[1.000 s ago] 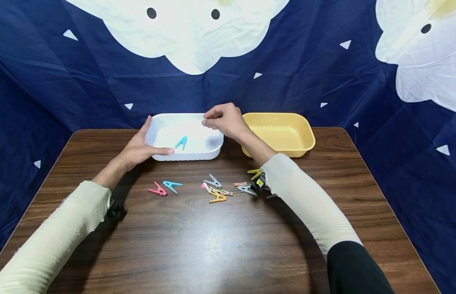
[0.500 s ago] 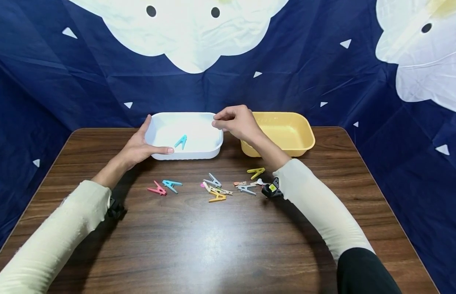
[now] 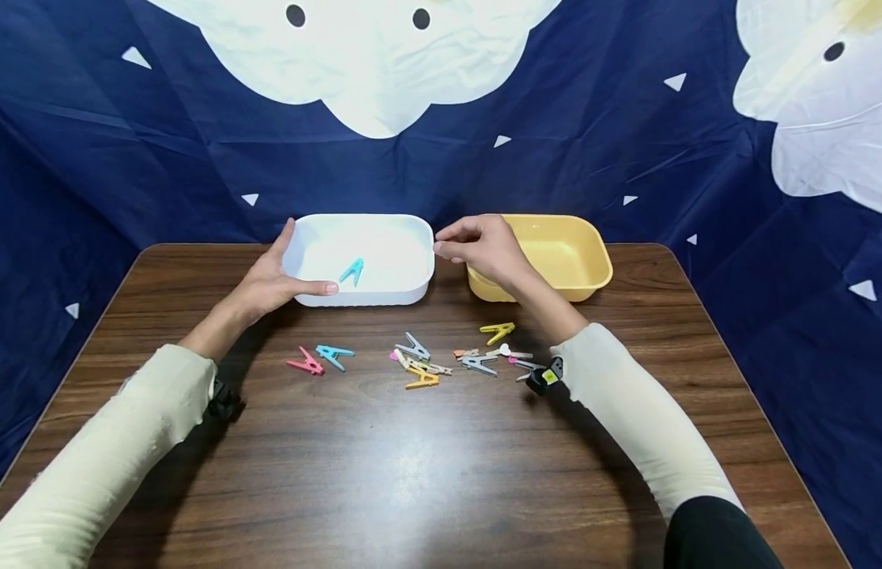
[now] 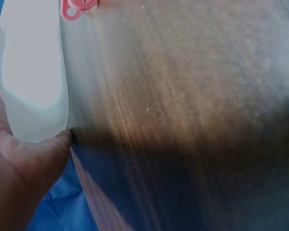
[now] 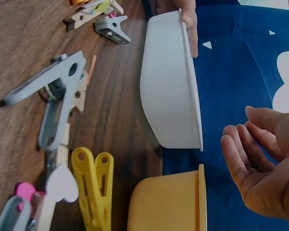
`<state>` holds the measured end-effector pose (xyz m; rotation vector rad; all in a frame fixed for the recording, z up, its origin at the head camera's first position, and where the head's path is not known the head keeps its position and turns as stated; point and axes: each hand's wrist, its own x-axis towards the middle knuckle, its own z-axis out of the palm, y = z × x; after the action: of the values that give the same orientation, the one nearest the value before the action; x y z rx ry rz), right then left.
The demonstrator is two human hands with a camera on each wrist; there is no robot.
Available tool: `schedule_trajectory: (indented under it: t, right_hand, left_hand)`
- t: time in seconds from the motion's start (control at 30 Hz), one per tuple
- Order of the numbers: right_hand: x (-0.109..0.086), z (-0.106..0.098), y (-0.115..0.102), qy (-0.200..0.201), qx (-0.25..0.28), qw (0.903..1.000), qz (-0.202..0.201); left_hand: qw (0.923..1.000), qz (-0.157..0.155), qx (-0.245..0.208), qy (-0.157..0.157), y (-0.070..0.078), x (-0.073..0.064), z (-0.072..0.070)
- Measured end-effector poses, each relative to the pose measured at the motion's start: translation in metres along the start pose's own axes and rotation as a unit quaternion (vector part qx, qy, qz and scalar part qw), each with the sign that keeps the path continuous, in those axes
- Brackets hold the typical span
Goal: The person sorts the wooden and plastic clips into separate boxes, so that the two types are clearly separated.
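Note:
My left hand (image 3: 265, 282) rests against the left end of the white plastic basin (image 3: 405, 298). Its thumb lies straight along the front rim, the fingers at the left side. Inside the basin is one light-blue clothespin (image 3: 352, 271). My right hand (image 3: 488, 248) hovers between the two basins, fingers loosely bent; the right wrist view shows nothing in it. On the table, a pink clothespin (image 3: 307, 362) and a blue clothespin (image 3: 333, 356) lie at left. A grey clothespin (image 3: 414, 347) and an orange-yellow clothespin (image 3: 423, 379) lie mid-table, a yellow clothespin (image 3: 498, 332) further right.
A yellow basin (image 3: 599, 278) stands right of the white one, a small gap between them. Several more clothespins, some wooden, are clustered near the right wrist camera (image 3: 544, 378). A blue curtain (image 3: 441, 182) hangs behind the brown table (image 3: 306, 490).
My right hand has moved from over the white basin's right end to the right, toward the yellow basin. More clothespins show beside the right wrist. The left hand stays at the white basin.

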<state>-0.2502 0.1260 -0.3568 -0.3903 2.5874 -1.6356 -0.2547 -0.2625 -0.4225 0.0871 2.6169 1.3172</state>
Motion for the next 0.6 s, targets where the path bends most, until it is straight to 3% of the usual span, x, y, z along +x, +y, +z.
schedule_trajectory:
  t: [0.6]
  right_hand:
    - [-0.03, -0.029, 0.025, 0.028, 0.063, 0.9976, 0.001]
  left_hand:
    - [1.0, 0.009, 0.001, 0.002, -0.003, 0.0, 0.001]
